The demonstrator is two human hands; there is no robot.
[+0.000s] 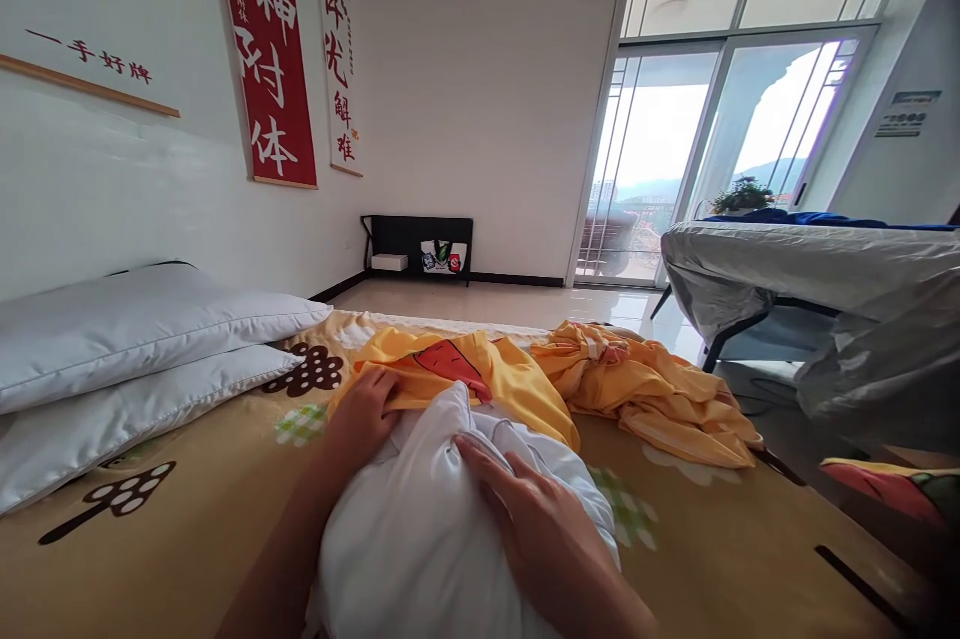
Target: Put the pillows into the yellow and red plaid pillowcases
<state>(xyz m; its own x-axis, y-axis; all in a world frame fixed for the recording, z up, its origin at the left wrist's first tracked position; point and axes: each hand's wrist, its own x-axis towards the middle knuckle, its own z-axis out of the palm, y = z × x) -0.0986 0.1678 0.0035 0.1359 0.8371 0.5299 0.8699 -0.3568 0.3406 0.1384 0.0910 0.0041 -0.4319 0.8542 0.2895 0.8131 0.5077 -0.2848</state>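
the white pillow (405, 549) lay bunched on the bed (195, 559), its corner raised against the yellow cover (532, 379). the left hand (367, 409) had its fingers gripping the cover's near edge; the right hand (532, 499) clasped the pillow below that corner. handling it well seemed to call for a taut edge, a compact corner and even pressure.

left fingers (381, 380) on yellow cloth (521, 371), right fingers (489, 466) on white pillow (412, 524)
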